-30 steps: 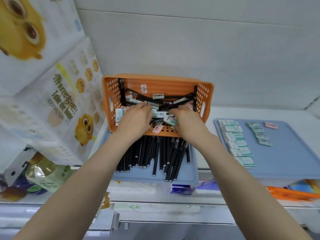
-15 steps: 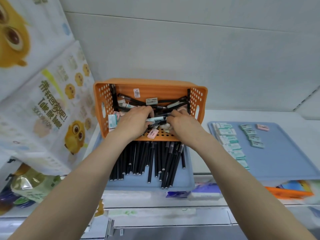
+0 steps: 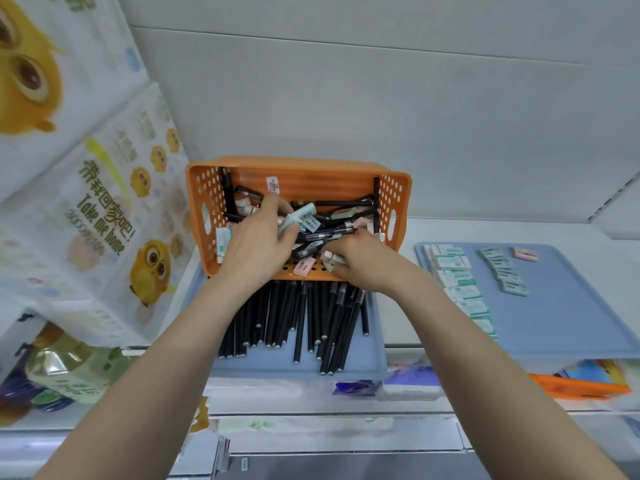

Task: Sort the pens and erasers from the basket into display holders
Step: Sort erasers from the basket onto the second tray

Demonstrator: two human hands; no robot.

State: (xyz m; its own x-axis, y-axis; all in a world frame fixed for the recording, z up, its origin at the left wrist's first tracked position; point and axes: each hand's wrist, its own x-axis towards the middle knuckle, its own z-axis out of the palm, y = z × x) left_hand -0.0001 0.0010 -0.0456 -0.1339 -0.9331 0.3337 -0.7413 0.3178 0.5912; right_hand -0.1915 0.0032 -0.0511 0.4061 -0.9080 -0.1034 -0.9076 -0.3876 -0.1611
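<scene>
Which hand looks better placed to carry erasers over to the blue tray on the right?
Probably the right hand: it already pinches an eraser at the basket's front edge, on the side nearer the right tray.

We see the orange perforated basket (image 3: 298,181) tipped toward us, open side facing the camera, its lower edge resting over the far end of the left blue tray (image 3: 375,344). Inside it, black pens (image 3: 332,203) and green-and-white erasers (image 3: 344,213) lie jumbled around both grips. The left hand (image 3: 258,244) holds one green-striped eraser (image 3: 300,216); the right hand (image 3: 363,259) pinches a second eraser (image 3: 332,258). A pink eraser (image 3: 304,266) lies between the two grips. Below the grips, sorted black pens (image 3: 301,317) lie roughly parallel. Right of the right-hand grip, rows of erasers (image 3: 457,277) lie flat on the right blue tray (image 3: 571,306).
</scene>
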